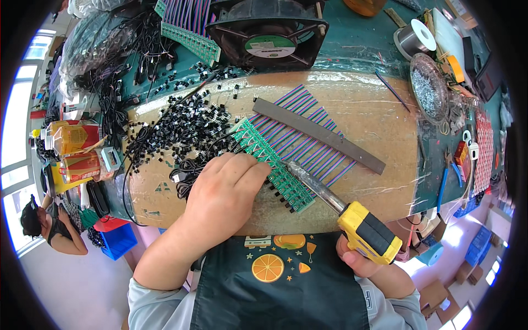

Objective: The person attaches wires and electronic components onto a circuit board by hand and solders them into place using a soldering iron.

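Carefully, my left hand [231, 190] pressed flat on the green strip [272, 162] while my right hand [366, 258], clamped around the soldering iron [352, 217], needed a steady tip against that strip.

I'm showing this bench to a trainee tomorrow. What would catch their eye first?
Probably the yellow-handled soldering iron in the right hand, its tip at the green circuit strip mid-bench. The left hand presses on that strip, whose purple and blue ribbon wires lie under a grey bar. A heap of small black components lies left.
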The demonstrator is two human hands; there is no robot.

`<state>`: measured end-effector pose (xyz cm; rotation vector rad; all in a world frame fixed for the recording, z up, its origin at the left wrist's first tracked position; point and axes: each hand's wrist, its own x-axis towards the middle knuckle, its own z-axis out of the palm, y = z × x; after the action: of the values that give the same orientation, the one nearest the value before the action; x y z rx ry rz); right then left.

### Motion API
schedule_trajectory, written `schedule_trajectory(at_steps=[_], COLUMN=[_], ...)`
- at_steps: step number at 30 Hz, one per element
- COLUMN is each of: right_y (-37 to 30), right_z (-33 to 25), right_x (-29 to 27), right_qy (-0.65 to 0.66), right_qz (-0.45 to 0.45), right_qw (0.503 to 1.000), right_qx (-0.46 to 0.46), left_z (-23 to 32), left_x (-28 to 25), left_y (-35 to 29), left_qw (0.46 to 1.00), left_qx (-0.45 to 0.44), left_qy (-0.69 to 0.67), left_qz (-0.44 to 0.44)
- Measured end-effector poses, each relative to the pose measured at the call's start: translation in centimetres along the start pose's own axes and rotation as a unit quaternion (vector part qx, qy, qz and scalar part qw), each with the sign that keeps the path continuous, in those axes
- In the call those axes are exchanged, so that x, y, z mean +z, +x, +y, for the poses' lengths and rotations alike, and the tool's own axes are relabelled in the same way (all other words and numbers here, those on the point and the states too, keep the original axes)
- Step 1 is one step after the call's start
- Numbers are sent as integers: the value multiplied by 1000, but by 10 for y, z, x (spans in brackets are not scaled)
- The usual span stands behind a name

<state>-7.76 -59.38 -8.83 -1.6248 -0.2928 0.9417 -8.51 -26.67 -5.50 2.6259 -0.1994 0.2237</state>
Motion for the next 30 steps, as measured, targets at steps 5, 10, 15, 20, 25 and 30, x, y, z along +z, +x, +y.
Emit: schedule_trajectory(at_steps=[5, 10, 15, 20, 25, 30], right_y=[3, 6, 9, 8, 9, 4], right_z=[-3, -7, -6, 1, 4, 8], right_x=[3, 3, 8, 7, 5, 6], right_qy=[-17, -10, 35, 30, -8, -57], right_qz=[-2, -8, 2, -3, -9, 11], right_qw=[1000, 1000, 999, 998, 995, 993], right_qx=[-12, -16, -39, -54, -99, -99], left_z=[-2, -1, -1, 0, 1, 1], left_x=[1, 1, 2, 2, 1, 1], left_y=[0, 2, 2, 2, 3, 2], left_qw=[998, 998, 998, 998, 998, 998], left_qx=[32, 37, 41, 39, 34, 30], left_qy=[33, 40, 44, 45, 44, 45], left_qz=[-32, -32, -31, -39, -41, -40])
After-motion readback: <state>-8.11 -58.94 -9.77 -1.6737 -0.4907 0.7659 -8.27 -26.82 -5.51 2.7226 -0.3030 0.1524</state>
